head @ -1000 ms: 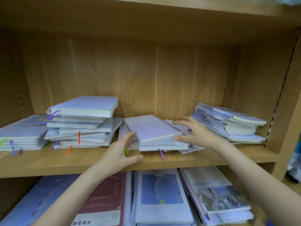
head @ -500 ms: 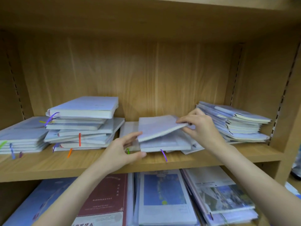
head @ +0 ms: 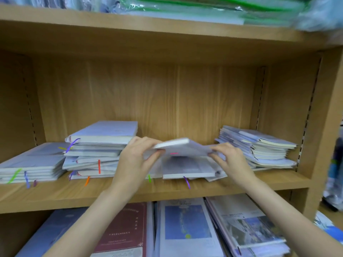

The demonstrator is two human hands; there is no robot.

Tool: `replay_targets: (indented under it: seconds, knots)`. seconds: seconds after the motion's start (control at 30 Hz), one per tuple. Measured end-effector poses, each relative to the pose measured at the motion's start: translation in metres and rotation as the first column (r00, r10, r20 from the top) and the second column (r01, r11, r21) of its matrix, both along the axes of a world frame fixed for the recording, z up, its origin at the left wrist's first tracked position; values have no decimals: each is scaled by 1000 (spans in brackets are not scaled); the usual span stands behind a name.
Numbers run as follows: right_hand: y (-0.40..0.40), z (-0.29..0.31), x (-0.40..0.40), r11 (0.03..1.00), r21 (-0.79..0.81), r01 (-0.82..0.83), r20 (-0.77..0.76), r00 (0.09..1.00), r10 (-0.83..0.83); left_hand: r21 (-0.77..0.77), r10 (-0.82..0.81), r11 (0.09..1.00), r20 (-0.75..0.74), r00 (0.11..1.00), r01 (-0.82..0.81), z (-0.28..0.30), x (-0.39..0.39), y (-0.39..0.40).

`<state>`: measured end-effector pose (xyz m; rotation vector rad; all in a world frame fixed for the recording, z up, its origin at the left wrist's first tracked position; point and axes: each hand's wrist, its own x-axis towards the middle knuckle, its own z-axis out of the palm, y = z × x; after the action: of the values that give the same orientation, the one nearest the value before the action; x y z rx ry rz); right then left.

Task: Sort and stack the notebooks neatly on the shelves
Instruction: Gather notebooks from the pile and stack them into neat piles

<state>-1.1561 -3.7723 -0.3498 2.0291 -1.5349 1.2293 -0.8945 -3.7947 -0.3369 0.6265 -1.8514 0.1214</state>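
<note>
A pale lilac notebook [head: 182, 149] is lifted off the middle pile [head: 187, 169] on the wooden shelf [head: 167, 190]. My left hand [head: 136, 160] grips its left edge and my right hand [head: 229, 160] pinches its right edge, so it hangs tilted above the pile. A taller stack of notebooks [head: 98, 151] with coloured ribbon markers stands just left of my left hand. A flat stack [head: 31, 164] lies at the far left and another stack [head: 259, 147] at the right.
The shelf's back panel [head: 167, 101] has open room above the piles. The lower shelf holds a maroon book [head: 124, 232], a blue-covered book [head: 185, 223] and magazines [head: 252, 232]. Plastic-wrapped green and blue items [head: 204, 10] lie on the upper shelf. The cabinet side wall [head: 326, 127] stands at right.
My left hand has come up from the shelf edge and taken the notebook's left edge. Both hands have raised the top notebook clear of the middle pile. The camera has tilted upward.
</note>
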Motion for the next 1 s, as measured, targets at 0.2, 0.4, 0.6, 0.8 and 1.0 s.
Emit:
replay_targets:
  seconds: [0.2, 0.4, 0.6, 0.8, 1.0]
  knots:
    - [31, 44, 18, 821, -562, 102, -123, 971, -204, 162, 200, 967, -12, 980, -196, -4, 6, -15]
    - [24, -17, 61, 955, -296, -35, -402, 911, -91, 70, 41, 996, 262, 964, -61, -35, -10, -11]
    - [42, -29, 13, 957, 287, -36, -288, 950, 122, 182, 26, 976, 454, 891, -121, -62, -5, -25]
    - [50, -35, -29, 971, 240, 12, 68, 997, -29, 66, -73, 996, 293, 953, 56, -61, -32, -5]
    - [60, -11, -13, 998, -17, -58, 416, 907, 60, 218, -229, 941, -158, 960, 260, -31, -39, 6]
